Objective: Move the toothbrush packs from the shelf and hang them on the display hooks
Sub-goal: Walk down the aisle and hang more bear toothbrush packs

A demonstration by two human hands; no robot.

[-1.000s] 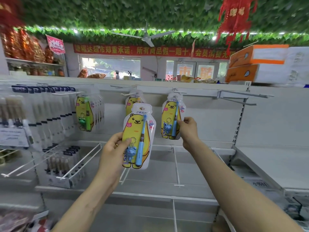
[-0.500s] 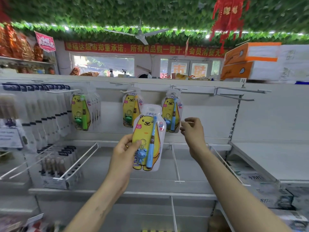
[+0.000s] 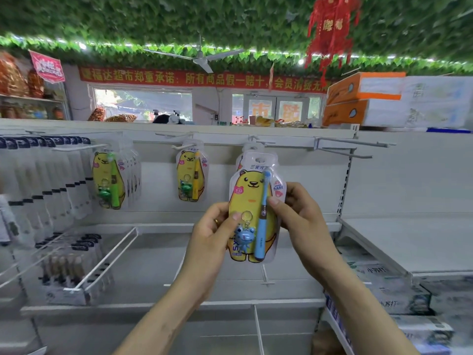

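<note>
Gripping the blue toothbrush pack point(image 3: 252, 213) from both sides, the left hand point(image 3: 213, 239) and right hand point(image 3: 300, 219) hold it upright just below a display hook point(image 3: 258, 141) already carrying packs.

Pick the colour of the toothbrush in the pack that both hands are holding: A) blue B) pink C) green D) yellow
A: the toothbrush in the pack, which the left hand and right hand hold, is light blue, next to a blue frog charm.
</note>
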